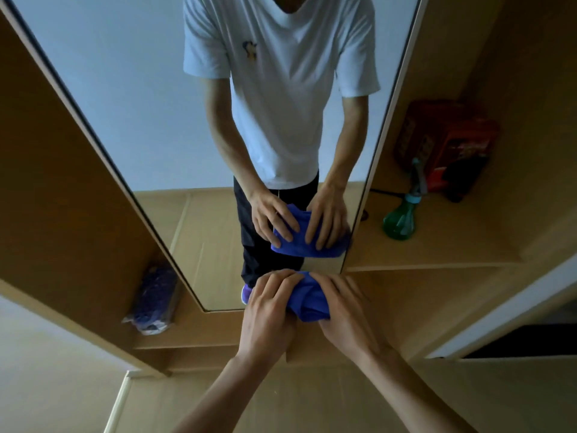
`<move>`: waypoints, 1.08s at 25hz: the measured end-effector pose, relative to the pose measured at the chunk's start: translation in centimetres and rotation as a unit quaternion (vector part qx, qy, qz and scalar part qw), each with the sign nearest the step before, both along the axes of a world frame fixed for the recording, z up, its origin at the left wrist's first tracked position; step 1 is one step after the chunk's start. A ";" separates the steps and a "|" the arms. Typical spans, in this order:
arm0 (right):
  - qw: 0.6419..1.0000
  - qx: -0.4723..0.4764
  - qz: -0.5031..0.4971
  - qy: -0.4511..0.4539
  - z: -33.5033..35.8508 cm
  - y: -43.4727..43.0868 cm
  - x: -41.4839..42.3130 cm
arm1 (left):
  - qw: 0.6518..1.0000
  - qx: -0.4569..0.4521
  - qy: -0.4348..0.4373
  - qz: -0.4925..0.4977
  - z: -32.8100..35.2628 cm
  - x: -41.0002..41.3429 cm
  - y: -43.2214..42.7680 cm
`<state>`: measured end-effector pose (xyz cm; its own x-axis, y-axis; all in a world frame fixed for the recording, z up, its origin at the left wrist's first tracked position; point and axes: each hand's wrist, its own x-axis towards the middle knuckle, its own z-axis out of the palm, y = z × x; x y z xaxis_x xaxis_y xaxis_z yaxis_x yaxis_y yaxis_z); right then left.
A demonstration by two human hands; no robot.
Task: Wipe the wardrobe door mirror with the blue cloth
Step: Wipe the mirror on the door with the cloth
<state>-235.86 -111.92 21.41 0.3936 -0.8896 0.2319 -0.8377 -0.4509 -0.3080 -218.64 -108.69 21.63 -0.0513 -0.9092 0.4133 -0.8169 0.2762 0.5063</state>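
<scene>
Mirror on the wardrobe door is tall, thin, smooth and shiny. It runs up and away from the hands. The left hand and right hand both curl round the soft, bunched blue cloth near its bottom end, equally close. The cloth may touch the glass, but that is hard to tell.

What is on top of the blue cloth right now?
Both hands: the left hand and right hand grip the blue cloth, fingers curled over its bunched top. Only the middle shows between them; its sides and underside are covered.
</scene>
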 end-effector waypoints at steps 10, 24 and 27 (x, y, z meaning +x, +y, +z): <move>0.986 -0.151 0.036 -0.066 15.7 0.5 0.9 | 0.985 -0.160 0.060 0.009 14.2 1.3 1.3; 0.924 -0.367 0.059 -0.083 33.5 1.8 4.5 | 0.948 -0.317 0.027 -0.001 30.9 6.7 0.9; 0.913 -0.393 0.065 -0.091 36.7 2.0 5.2 | 0.938 -0.344 0.036 -0.015 34.2 7.2 0.7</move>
